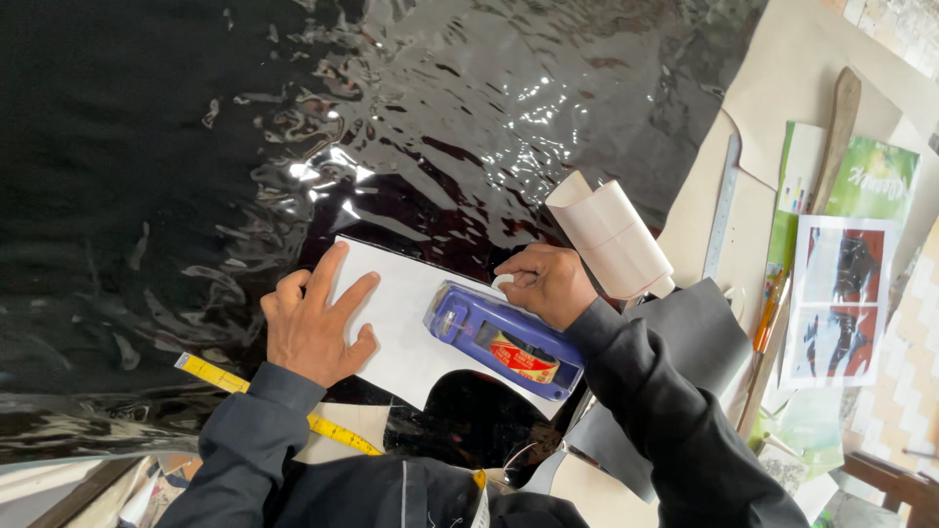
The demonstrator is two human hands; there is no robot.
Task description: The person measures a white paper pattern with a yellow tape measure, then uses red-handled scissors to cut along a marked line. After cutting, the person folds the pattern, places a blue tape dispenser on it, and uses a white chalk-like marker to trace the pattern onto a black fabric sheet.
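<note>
We seem to be tracing; our left hand [311, 328] lies spread flat on the white paper pattern [416, 328] atop glossy black fabric [293, 117]; our right hand [548, 284] pinches white chalk [502, 281] at the pattern's edge; steady pressure probably matters.

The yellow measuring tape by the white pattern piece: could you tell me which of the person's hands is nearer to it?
Left. The left hand lies flat on the white pattern piece, just above the yellow measuring tape; the right hand is farther off, beyond the blue box.
</note>
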